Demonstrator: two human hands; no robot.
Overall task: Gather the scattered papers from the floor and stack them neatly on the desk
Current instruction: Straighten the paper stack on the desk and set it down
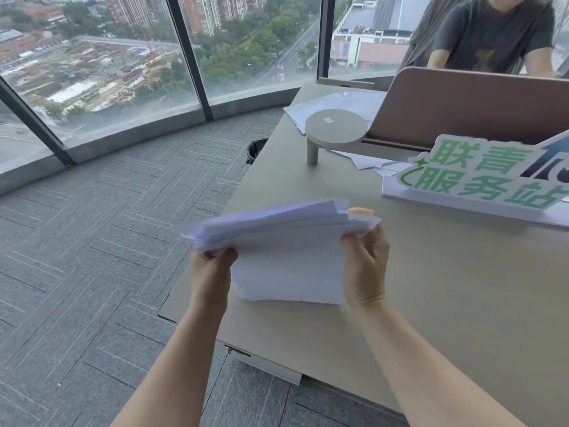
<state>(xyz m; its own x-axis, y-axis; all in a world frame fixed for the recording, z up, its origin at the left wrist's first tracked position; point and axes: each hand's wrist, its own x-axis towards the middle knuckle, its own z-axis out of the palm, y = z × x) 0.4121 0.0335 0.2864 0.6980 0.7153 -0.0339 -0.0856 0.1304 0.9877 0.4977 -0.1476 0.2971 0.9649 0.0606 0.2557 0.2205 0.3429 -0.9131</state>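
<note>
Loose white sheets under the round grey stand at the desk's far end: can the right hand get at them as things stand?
Probably not yet: the right hand and left hand both grip the white paper bundle, and the round grey stand overhangs those loose white sheets.

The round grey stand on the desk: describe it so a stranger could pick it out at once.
Start at the long beige desk beside the curved window wall. Near its far end, left of the pinkish-brown partition panel, stands a round grey disc-topped stand on a short cylindrical leg, partly covering loose white sheets. Unlike the flat papers and the green-lettered sign, it is raised, circular, with a small pale sticker on top.
</note>
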